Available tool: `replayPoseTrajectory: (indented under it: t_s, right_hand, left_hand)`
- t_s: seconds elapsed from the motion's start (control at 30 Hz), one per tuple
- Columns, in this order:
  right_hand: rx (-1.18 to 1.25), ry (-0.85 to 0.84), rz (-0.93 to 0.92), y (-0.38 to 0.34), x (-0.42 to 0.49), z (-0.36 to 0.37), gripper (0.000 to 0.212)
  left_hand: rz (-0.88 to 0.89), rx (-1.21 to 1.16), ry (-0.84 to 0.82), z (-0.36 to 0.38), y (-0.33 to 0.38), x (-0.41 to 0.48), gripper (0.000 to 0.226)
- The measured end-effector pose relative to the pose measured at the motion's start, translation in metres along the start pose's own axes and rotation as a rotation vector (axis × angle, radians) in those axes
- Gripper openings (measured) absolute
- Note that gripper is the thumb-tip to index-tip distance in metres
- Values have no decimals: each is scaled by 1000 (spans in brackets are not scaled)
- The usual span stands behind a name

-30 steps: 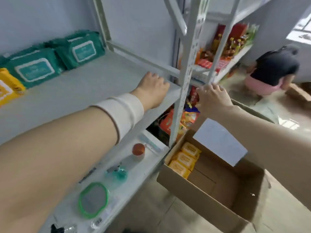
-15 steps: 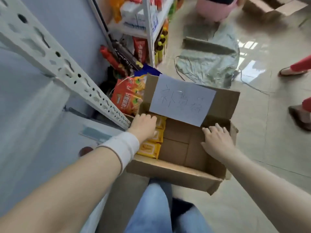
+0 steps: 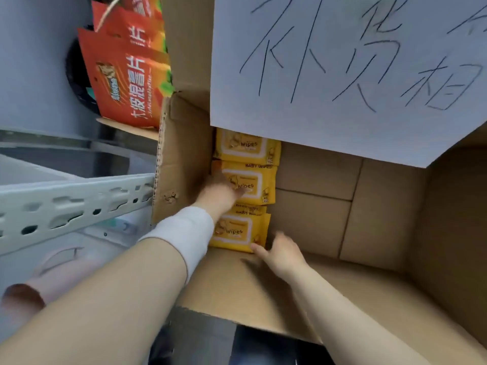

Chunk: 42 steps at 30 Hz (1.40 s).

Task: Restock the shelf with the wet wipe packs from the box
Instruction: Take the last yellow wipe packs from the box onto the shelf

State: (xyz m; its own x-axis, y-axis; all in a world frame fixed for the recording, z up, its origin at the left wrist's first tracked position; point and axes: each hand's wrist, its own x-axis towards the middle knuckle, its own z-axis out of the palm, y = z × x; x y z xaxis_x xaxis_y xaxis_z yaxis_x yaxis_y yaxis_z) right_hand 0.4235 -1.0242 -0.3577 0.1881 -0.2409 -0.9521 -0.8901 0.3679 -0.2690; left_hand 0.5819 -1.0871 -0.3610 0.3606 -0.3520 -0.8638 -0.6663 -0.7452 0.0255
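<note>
Your two bare forearms, no sleeves, a plain white wristband (image 3: 181,239) snug around your left wrist, your left hand (image 3: 220,192) and right hand (image 3: 280,252) ungloved, no rings visible

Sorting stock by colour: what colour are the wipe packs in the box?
Yellow wet wipe packs, white label panels; head view.

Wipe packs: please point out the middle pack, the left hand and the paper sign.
middle pack (image 3: 254,184): head view, label.
left hand (image 3: 220,192): head view, back.
paper sign (image 3: 342,75): head view, written face.

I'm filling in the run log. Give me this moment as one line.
stage: reaching into box | left hand: on middle yellow pack | right hand: touching nearest pack | nothing lifted
</note>
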Motion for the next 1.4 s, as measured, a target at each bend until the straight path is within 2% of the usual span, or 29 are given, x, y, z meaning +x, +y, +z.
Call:
replayPoseTrajectory:
  t_s: [0.07,0.2,0.27,0.47,0.6,0.73,0.87,1.03,1.2,1.4]
  right_hand:
    - [123,-29,16,-10,22,11,63]
    - [235,76,114,-14,36,25,67]
    - [289,84,148,-13,35,28,67]
    - [466,19,27,-10,26,26,37]
    - [605,63,-3,0,17,13,26]
    - [655,79,-30,26,-3,-12,35]
    - [664,97,-34,59,-25,-38,32]
    - [686,201,-18,88,-62,-66,42]
    - [729,266,-55,88,-120,-92,36]
    - [682,247,-196,73,-202,-115,32]
  left_hand:
    - [-74,-111,44,11,-1,21,86]
    - [-44,-142,223,27,-2,31,92]
    - [-46,-147,252,28,0,33,94]
    - [-28,-126,3,16,-1,48,73]
    - [43,-130,18,19,-1,48,82]
    - [185,-377,-11,20,4,35,65]
    - [173,-524,47,16,11,19,82]
    - [222,-580,46,0,4,-20,57]
    - [254,-680,240,-21,-19,-88,27]
    - [307,-762,462,-48,-50,-199,18]
